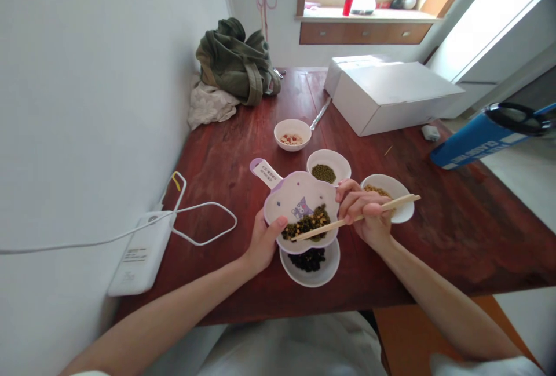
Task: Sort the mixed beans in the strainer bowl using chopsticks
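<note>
My left hand (263, 240) grips the left rim of a white flower-shaped bowl (282, 205) with a purple edge, a short handle and a cartoon print. The bowl tilts toward me, and mixed green, yellow and black beans (310, 222) gather at its near side. In my right hand (365, 214) is a pair of chopsticks (324, 229), tips among the beans; its fingers are also close to the bowl's right rim. Partly hidden underneath is a white bowl (333, 269) of dark pieces. Bowls of green beans (324, 173) and yellowish beans (377, 190) stand beyond and to the right.
Farther back is a white bowl (280, 134) with pale and reddish pieces. A white box (395, 92), a blue tumbler (473, 138) and a small white adapter (430, 132) occupy the right. A green bag (234, 63) and a power bank (141, 257) with a looped cable line the wall.
</note>
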### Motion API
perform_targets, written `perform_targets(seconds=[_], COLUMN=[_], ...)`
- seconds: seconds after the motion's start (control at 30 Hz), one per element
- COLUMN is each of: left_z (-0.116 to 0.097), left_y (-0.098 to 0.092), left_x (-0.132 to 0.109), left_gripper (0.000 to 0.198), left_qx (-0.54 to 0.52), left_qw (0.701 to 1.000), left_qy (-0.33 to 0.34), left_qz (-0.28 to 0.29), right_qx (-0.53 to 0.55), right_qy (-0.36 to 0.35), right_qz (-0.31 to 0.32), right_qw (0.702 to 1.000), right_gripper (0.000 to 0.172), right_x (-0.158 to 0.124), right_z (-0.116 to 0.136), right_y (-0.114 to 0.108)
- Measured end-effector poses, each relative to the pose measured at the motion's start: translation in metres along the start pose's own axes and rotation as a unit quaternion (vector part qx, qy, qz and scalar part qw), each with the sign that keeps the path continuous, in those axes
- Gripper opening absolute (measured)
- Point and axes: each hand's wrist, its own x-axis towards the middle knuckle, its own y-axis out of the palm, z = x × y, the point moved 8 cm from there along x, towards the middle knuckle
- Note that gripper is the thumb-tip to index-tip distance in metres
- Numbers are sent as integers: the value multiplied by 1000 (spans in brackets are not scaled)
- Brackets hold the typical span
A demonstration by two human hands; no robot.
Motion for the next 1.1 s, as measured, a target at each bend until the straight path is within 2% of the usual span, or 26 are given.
perform_targets(seconds=[0.2,0.3,0.43,0.87,1.1], left_z=[-4,-6,-9,-8,-8], left_y=[4,13,17,16,14], left_x=[6,8,8,7,7], left_gripper=[73,69,74,75,75], left_qx=[-24,-57,-75,-67,-71], left_qw=[999,998,997,998,997], left_qy=[14,12,14,22,15], left_qz=[-27,-9,-8,0,-9], right_qx=[-5,-13,-43,-52,-58], right_qy=[9,41,58,72,54], right_qz=[15,24,27,49,46], right_qw=[1000,999,997,995,996], right_gripper=[71,74,79,79,78], right_x=[5,7,8,10,9], right_z=[3,0,0,6,7], right_y=[0,0,1,3,3])
